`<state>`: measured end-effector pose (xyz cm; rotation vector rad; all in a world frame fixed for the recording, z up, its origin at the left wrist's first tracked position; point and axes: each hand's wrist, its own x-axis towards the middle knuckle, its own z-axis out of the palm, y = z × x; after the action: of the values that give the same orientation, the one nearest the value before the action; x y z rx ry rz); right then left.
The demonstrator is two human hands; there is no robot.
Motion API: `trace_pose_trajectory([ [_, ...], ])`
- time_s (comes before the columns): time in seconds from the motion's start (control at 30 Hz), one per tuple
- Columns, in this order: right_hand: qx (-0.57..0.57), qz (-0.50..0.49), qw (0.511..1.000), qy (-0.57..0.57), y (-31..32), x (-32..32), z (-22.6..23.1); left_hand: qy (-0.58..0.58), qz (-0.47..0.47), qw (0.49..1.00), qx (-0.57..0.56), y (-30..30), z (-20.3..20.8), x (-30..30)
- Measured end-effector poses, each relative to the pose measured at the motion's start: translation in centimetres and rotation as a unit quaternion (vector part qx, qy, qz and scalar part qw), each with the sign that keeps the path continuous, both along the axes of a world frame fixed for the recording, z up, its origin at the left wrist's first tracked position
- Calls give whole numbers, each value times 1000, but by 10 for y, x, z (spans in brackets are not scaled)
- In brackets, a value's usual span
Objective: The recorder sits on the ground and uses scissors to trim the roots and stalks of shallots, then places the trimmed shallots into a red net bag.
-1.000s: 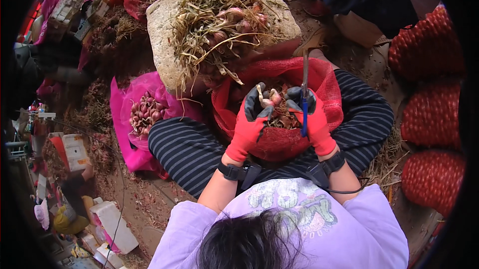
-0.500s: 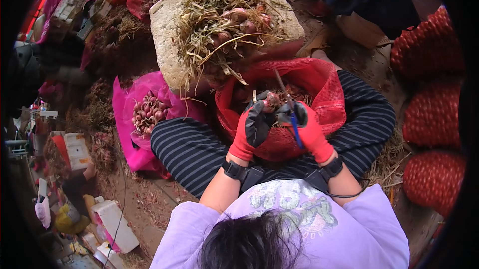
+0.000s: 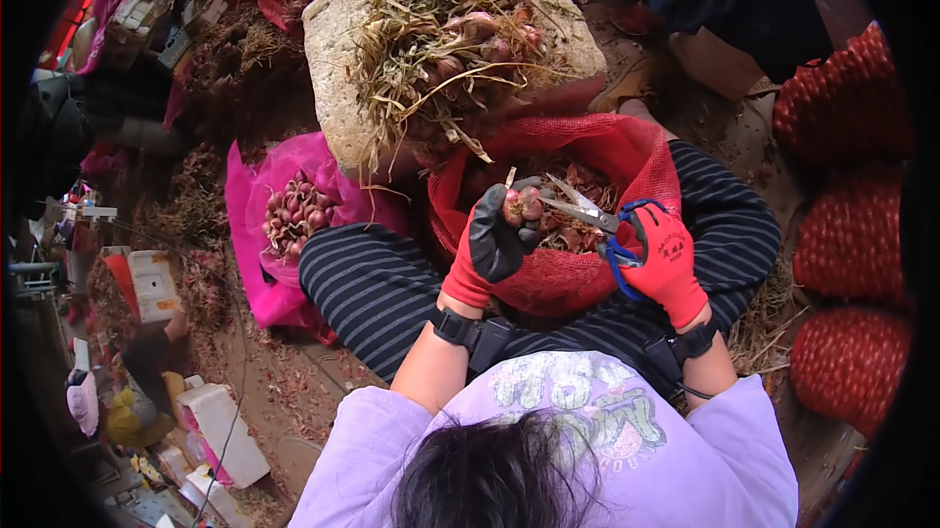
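My left hand [image 3: 497, 239], in a red glove with a dark palm, is closed around a small cluster of shallots [image 3: 524, 205] with a short cut stem sticking up. My right hand [image 3: 666, 259], gloved the same way, grips blue-handled scissors [image 3: 593, 215]. Their blades are spread and point left, the lower one close beside the shallots. Both hands are above an open red mesh bag [image 3: 646, 161] between my legs, with dry skins and trimmings inside. Beyond it, shallots with long dry stalks [image 3: 411, 58] lie heaped on a pale block [image 3: 333, 68].
By my left knee lies a pink mesh bag [image 3: 250, 254] holding trimmed shallots [image 3: 297, 210]. Several full red mesh sacks [image 3: 850, 244] line the right side. White foam boxes [image 3: 227, 430] and clutter are at the left. Another person's dark-clothed leg [image 3: 729, 0] shows at the top right.
My right hand has moved right and the scissors have swung from upright to pointing left, their blades now apart. The left hand has turned, showing the shallots more plainly.
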<state>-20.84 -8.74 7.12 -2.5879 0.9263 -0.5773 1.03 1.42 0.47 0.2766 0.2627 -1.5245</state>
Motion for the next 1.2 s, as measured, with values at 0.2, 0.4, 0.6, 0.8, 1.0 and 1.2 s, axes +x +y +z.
trace_pose_trajectory([
  [0.2,-6,23,1000,11,0,-1,-2,-114,-78,990,2,-2,12,-5],
  [0.4,143,26,982,-123,3,4,-24,-70,-190,979,0,-3,3,-9],
  [0.6,319,40,920,-225,15,42,10,-200,-193,954,112,-2,21,-23],
  [0.8,435,67,868,-229,9,50,-22,-342,-219,913,33,3,9,-21],
  [1.0,344,-48,908,-235,-11,43,-70,-512,-159,844,-12,1,10,-16],
  [1.2,507,31,817,-273,9,47,-4,-391,-146,908,-34,2,8,-10],
])
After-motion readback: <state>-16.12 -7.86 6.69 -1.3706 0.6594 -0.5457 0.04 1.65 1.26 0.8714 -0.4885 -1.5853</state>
